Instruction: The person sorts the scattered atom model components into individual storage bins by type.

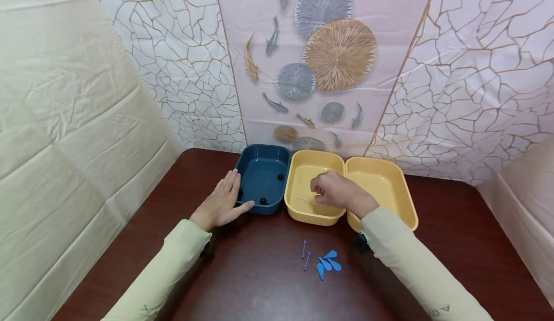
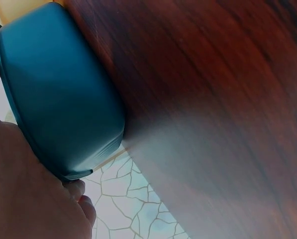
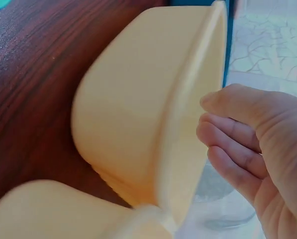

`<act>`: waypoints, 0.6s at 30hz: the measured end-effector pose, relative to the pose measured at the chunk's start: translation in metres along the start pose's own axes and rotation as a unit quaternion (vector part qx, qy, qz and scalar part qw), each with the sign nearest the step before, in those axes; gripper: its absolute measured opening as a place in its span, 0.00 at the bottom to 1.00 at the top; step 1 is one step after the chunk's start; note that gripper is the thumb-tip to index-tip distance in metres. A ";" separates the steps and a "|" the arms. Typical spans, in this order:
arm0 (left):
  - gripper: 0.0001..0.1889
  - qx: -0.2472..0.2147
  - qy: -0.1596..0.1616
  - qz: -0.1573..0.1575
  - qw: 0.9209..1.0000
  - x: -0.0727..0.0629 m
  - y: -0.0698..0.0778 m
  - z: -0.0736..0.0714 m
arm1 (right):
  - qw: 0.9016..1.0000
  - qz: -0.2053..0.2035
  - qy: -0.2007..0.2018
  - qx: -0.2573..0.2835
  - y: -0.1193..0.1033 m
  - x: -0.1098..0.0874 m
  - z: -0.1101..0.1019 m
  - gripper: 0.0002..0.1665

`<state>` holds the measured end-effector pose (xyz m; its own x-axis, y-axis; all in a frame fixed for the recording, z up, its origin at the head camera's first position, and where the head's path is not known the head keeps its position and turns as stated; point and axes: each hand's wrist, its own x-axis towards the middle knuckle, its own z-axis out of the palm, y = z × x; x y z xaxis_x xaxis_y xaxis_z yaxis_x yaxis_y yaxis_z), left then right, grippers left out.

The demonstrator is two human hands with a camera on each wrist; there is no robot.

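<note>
My left hand (image 1: 221, 200) rests along the left rim of the blue bin (image 1: 263, 165), fingers straight, thumb reaching to its front edge. Three small black balls (image 1: 263, 201) lie in that bin. Over the middle yellow bin (image 1: 306, 219) hovers my right hand (image 1: 335, 190), its fingers loosely bent. A thin pale stick (image 1: 305, 200) shows in the bin's area close by the right thumb. In the right wrist view, nothing shows between the right hand's fingertips (image 3: 206, 102), which are beside the bin's rim.
Another yellow bin (image 1: 411, 205) stands to the right, partly behind the right forearm. Two purple sticks (image 1: 304, 249) and several blue teardrop-shaped pieces (image 1: 334, 265) lie on the dark wooden table (image 1: 255, 273) in front. A patterned cloth (image 1: 320, 119) hangs behind the bins.
</note>
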<state>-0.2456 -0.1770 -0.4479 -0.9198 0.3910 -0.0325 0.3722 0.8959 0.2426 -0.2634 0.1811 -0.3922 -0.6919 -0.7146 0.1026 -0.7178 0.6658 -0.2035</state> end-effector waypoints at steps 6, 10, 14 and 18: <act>0.54 -0.001 -0.008 -0.004 1.000 0.000 0.000 -0.001 | 1.000 -0.021 -0.012 0.004 -0.019 -0.008 -0.017 0.06; 0.54 0.000 -0.003 0.001 1.000 0.001 0.000 -0.001 | 0.999 -0.040 -0.025 0.002 -0.033 -0.015 -0.024 0.07; 0.53 -0.005 0.001 0.005 1.000 0.001 0.000 -0.001 | 0.998 -0.058 -0.036 0.001 -0.046 -0.020 -0.025 0.08; 0.53 -0.008 0.001 0.005 1.000 0.000 0.002 -0.002 | 0.996 -0.064 -0.054 0.004 -0.056 -0.027 -0.023 0.09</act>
<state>-0.2448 -0.1758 -0.4456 -0.9164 0.3993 -0.0286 0.3792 0.8887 0.2579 -0.2064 0.1682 -0.3615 -0.5817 -0.8131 0.0233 -0.7990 0.5658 -0.2036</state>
